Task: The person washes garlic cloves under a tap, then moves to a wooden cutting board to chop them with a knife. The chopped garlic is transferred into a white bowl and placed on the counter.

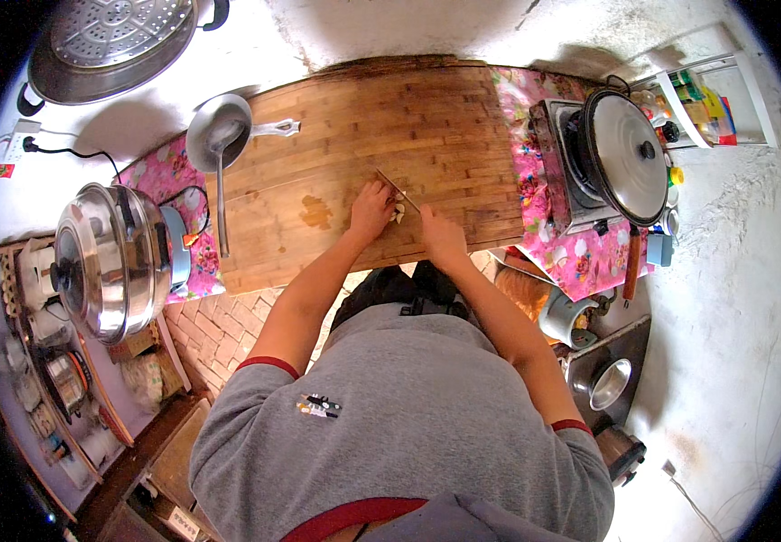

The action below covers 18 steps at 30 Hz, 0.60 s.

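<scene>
My right hand (443, 236) grips a kitchen knife (397, 189), seen nearly edge-on as a thin line slanting up and left over a large wooden cutting board (363, 129). My left hand (370, 211) is bent, with its fingertips down on the board close to the blade's left side. Small pale pieces, probably garlic (399, 213), lie between the two hands below the blade. Whether the left fingers pinch a piece is hidden.
A bowl-shaped metal pan (208, 129) and a ladle (221, 196) rest at the board's left edge. Farther left stands a lidded steel pot (116, 261). On the right, a lidded wok (624, 159) sits on a gas stove (563, 169) over a floral cloth (529, 183).
</scene>
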Each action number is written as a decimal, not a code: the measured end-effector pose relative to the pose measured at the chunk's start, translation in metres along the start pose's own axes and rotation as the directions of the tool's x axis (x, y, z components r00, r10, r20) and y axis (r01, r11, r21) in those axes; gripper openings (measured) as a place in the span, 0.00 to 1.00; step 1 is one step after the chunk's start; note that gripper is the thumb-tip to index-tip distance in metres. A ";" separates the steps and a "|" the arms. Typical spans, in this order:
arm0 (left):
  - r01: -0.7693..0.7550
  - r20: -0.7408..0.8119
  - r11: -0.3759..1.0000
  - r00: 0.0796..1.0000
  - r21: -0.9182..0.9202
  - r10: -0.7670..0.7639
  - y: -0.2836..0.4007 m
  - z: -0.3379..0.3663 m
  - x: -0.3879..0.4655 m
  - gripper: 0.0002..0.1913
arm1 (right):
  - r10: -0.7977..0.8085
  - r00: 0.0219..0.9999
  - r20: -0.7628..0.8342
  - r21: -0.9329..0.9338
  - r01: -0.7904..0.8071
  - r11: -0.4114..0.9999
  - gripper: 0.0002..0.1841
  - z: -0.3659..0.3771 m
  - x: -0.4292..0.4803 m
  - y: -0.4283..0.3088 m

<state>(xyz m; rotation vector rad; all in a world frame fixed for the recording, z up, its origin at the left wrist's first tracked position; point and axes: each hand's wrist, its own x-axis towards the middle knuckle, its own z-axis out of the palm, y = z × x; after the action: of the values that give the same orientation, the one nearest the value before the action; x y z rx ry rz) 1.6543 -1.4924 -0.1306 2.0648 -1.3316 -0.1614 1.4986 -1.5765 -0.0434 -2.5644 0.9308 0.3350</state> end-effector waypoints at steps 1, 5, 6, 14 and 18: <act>-0.020 0.011 1.000 1.000 0.007 0.020 0.001 0.000 0.001 0.09 | 0.003 1.000 0.023 -0.015 -0.003 1.000 0.12 -0.002 0.000 -0.001; -0.072 0.044 0.997 0.997 0.037 0.071 -0.001 0.002 0.003 0.12 | -0.041 0.999 -0.029 -0.038 0.040 0.998 0.11 0.001 0.001 0.001; -0.078 0.048 0.996 0.996 0.046 0.076 -0.003 0.005 0.003 0.12 | -0.053 0.998 -0.034 -0.041 0.051 0.998 0.11 0.003 0.003 0.001; -0.035 -0.030 0.998 0.999 0.046 0.037 0.007 0.004 0.007 0.11 | -0.068 0.998 -0.001 -0.109 0.068 0.992 0.10 0.005 0.011 0.000; -0.009 -0.052 0.998 0.999 0.056 0.012 0.007 0.006 0.006 0.11 | -0.093 0.995 0.032 -0.157 0.097 0.983 0.10 -0.006 0.012 0.002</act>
<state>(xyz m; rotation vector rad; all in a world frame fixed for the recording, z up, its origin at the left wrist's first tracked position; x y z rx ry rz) 1.6492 -1.5023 -0.1299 2.0939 -1.3283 -0.0653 1.5067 -1.5871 -0.0424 -2.7311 0.7992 0.4275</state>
